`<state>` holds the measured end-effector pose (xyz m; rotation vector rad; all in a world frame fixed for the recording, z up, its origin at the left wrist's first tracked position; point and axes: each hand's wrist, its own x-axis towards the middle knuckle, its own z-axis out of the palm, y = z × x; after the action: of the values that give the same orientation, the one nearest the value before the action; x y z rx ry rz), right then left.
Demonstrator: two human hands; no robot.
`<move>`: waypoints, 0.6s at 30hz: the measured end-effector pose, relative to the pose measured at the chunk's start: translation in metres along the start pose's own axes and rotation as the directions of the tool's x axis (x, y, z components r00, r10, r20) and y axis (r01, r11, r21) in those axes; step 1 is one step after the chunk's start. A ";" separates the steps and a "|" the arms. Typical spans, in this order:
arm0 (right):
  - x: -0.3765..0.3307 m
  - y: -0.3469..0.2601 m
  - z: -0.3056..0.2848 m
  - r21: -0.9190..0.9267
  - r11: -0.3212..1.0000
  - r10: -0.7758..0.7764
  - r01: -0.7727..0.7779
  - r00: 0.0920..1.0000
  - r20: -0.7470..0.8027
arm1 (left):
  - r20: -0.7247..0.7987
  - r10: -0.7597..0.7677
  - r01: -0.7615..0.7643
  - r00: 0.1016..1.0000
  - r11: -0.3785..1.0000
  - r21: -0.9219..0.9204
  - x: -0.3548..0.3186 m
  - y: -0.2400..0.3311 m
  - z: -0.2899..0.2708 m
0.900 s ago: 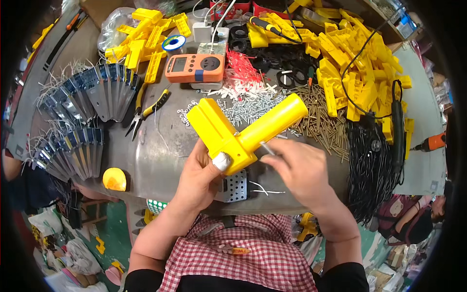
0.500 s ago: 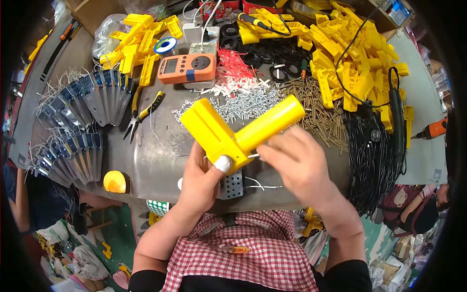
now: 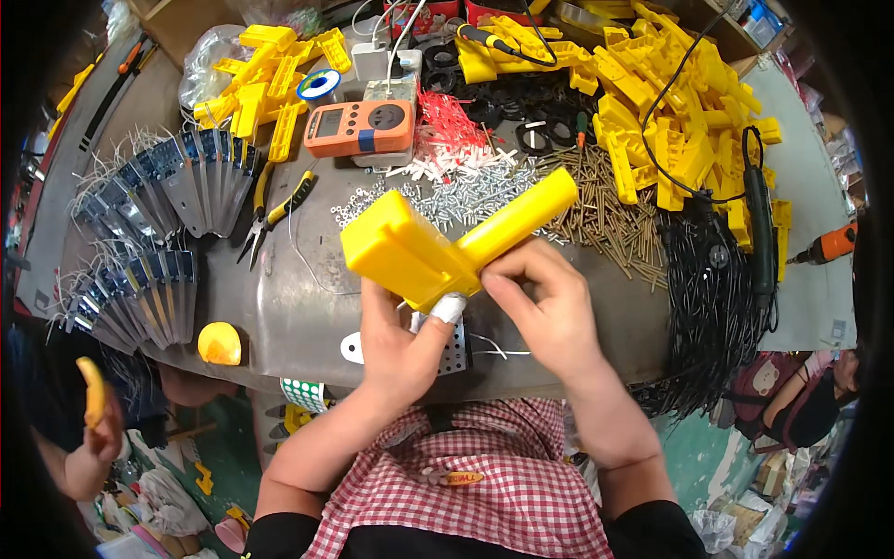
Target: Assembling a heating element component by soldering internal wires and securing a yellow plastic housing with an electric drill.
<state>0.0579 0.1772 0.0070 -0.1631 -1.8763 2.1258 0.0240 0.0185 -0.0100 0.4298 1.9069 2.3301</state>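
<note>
Two hands on yellow housing [image 3: 447, 244], held above tabletop [image 3: 298, 307]. Long axis slanting, bar end pointing up-right toward screws [image 3: 466, 196]. Left hand [image 3: 396, 340] fingers clamped underneath; right hand [image 3: 540, 307] fingers pinching junction.

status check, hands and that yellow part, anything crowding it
Left hand grips yellow plastic housing from below. Right hand pinches its underside. Screw pile and brass pins behind, apart from it.
</note>
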 end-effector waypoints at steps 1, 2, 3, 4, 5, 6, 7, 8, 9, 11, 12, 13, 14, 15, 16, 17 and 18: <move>0.001 -0.017 -0.009 -0.477 0.825 -0.274 0.303 0.953 0.131 | 0.066 -0.045 0.040 0.997 0.997 0.069 0.003 0.006 -0.007; 0.001 -0.032 -0.015 -0.763 0.365 -0.424 0.533 0.825 0.374 | 0.087 -0.115 0.116 0.989 0.993 -0.007 0.008 0.015 -0.013; 0.000 -0.045 -0.016 -0.796 0.225 -0.420 0.561 0.794 0.441 | 0.171 -0.184 0.198 0.968 0.978 -0.069 0.014 0.022 -0.018; 0.000 -0.052 -0.013 -0.793 0.231 -0.413 0.563 0.795 0.444 | 0.253 -0.249 0.286 0.935 0.951 -0.121 0.015 0.028 -0.023; 0.000 -0.057 -0.010 -0.773 0.130 -0.345 0.621 0.759 0.552 | 0.293 -0.272 0.315 0.917 0.942 -0.112 0.011 0.031 -0.020; 0.002 -0.062 -0.009 -0.737 0.026 -0.264 0.675 0.716 0.646 | 0.339 -0.288 0.340 0.896 0.934 -0.108 0.009 0.034 -0.015; 0.003 -0.068 -0.010 -0.730 0.044 -0.238 0.682 0.717 0.655 | 0.382 -0.344 0.441 0.858 0.875 -0.200 0.011 0.038 -0.016; 0.001 -0.067 -0.012 -0.728 0.043 -0.232 0.684 0.716 0.659 | 0.380 -0.345 0.442 0.858 0.873 -0.206 0.010 0.036 -0.024; -0.004 -0.063 -0.016 -0.748 0.148 -0.272 0.647 0.754 0.598 | 0.494 -0.264 0.264 0.828 0.962 0.071 0.009 0.032 -0.034; -0.017 -0.046 -0.019 -0.617 0.493 -0.344 0.614 0.789 0.510 | 0.653 -0.153 -0.320 0.742 0.775 0.546 0.007 0.011 -0.035; -0.027 -0.036 -0.017 -0.560 0.558 -0.243 0.612 0.766 0.596 | 0.648 -0.028 -0.422 0.761 0.737 0.528 0.002 -0.004 -0.031; -0.037 -0.025 -0.017 -0.574 0.561 -0.254 0.596 0.784 0.566 | 0.670 0.038 -0.529 0.741 0.647 0.549 -0.002 -0.017 -0.034; -0.045 -0.013 -0.018 -0.588 0.566 -0.264 0.578 0.802 0.535 | 0.694 0.098 -0.623 0.713 0.543 0.563 -0.004 -0.025 -0.036; -0.052 -0.001 -0.027 -0.594 0.568 -0.255 0.570 0.808 0.532 | 0.670 0.031 -0.568 0.742 0.559 0.604 -0.001 -0.020 -0.031; -0.058 0.006 -0.041 -0.744 0.453 -0.194 0.491 0.869 0.456 | 0.633 -0.037 -0.505 0.773 0.569 0.649 0.003 -0.009 -0.024; -0.061 0.008 -0.052 -0.863 0.317 -0.148 0.393 0.919 0.364 | 0.631 0.000 -0.513 0.776 0.582 0.632 0.004 -0.007 -0.023; -0.061 0.008 -0.054 -0.864 0.320 -0.140 0.387 0.922 0.361 | 0.631 -0.008 -0.508 0.776 0.586 0.631 0.006 -0.007 -0.023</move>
<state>0.1296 0.2100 -0.0152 0.1705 -2.7927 0.6132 0.0115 -0.0002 -0.0201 1.4048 2.4831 1.0247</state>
